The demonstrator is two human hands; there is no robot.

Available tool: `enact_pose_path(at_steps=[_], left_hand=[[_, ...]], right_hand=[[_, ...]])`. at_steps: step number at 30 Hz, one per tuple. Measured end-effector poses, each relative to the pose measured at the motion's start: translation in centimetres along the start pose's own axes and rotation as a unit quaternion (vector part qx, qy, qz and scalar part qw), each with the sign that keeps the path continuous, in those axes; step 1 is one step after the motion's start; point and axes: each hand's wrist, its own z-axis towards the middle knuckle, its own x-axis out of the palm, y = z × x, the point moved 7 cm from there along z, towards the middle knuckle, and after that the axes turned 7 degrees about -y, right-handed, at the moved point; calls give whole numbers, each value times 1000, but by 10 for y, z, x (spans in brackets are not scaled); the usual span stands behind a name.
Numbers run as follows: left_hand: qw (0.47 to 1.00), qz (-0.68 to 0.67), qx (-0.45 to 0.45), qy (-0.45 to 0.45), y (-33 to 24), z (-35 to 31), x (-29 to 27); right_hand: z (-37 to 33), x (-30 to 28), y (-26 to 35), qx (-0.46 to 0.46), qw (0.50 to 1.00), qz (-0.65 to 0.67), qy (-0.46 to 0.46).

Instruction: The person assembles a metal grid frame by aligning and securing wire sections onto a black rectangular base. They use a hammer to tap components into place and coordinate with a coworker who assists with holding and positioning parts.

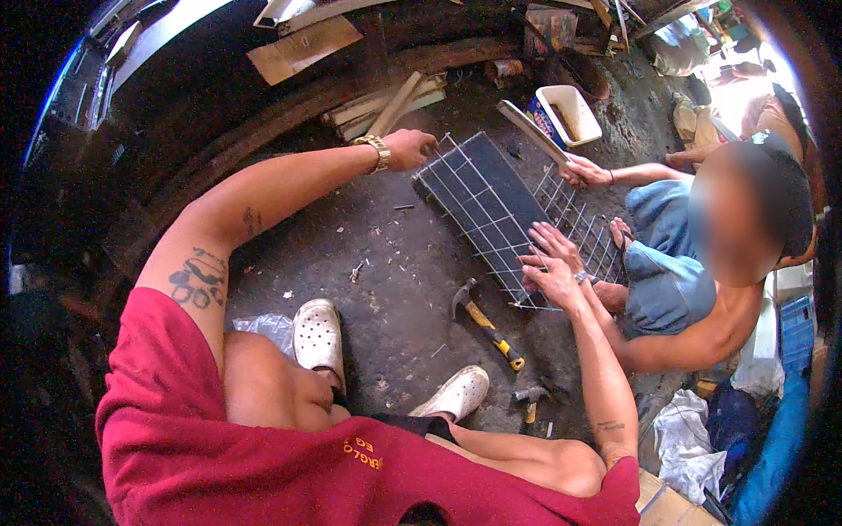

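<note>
A wire mesh panel (478, 206) lies slanted over a long dark flat board (509, 184) in front of me. My left hand (410, 149) is stretched out to the panel's far left corner, its fingers closed at the wire. At the near right end my right hand (553, 282) grips the mesh, its fingers curled at the edge. A co-worker's hand (559, 247) rests on the mesh right beside my right hand and partly overlaps it in view. The co-worker's other hand (588, 172) holds a narrow wooden strip (533, 131) above the far side.
A yellow-and-black-handled hammer (488, 326) lies on the dark floor, with a second hammer (529, 403) nearer me. More mesh (592, 232) stands by the crouching co-worker. Beyond are a white tub (570, 114) and wood scraps (395, 105). White plastic bags (688, 443) lie at right.
</note>
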Motion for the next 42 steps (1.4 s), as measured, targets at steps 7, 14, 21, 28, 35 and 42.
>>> enact_pose_path(at_steps=[7,14,21,28,35,42], left_hand=[[1000,12,15,0,-14,-1,-1],[1000,5,7,10,-7,0,-1],[1000,-9,-1,12,-13,-4,-5],[1000,17,10,4,-9,-5,-4],[1000,13,16,-4,4,1,4],[1000,21,6,-2,6,-1,3]], right_hand=[[0,-2,-3,17,1000,-11,-12],[-4,-2,6,14,998,-58,-21],[-7,-7,14,4,997,-73,-12],[-9,-10,15,-2,999,-48,1],[-11,-9,17,-7,999,-40,10],[-8,-10,16,-2,997,-80,12]])
